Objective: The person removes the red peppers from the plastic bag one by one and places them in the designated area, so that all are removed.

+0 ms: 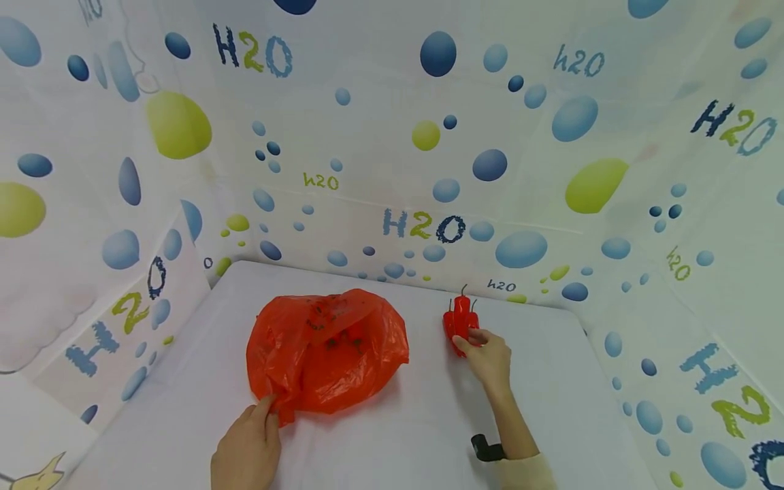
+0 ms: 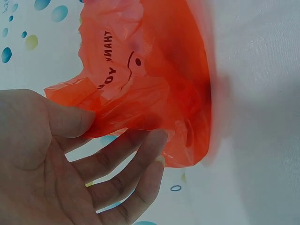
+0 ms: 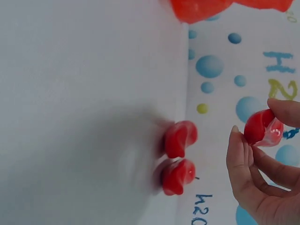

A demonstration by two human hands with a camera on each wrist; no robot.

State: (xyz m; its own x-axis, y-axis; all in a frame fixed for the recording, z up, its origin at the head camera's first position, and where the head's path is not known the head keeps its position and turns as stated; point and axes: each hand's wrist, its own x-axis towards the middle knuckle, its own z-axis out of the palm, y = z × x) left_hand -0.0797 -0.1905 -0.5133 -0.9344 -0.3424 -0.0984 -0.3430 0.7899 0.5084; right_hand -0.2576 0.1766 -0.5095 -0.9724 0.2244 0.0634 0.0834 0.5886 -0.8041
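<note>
A red plastic bag (image 1: 343, 354) with dark print lies puffed out on the white table. My left hand (image 1: 248, 446) pinches the bag's near-left edge between thumb and fingers; in the left wrist view the bag's film (image 2: 131, 103) runs into that grip. To the right of the bag, my right hand (image 1: 492, 357) holds a glossy red pepper (image 3: 263, 127) between thumb and fingertips, raised off the table. Two more red peppers, one (image 3: 180, 139) beside the other (image 3: 178, 176), rest on the tabletop beyond it, partly hidden in the head view.
The white tabletop (image 1: 380, 449) meets sheets (image 1: 367, 136) printed with blue and green spots and "H2O" at the back and both sides. A black strap piece (image 1: 486, 449) sits at my right wrist, by a pale sleeve (image 1: 527, 473).
</note>
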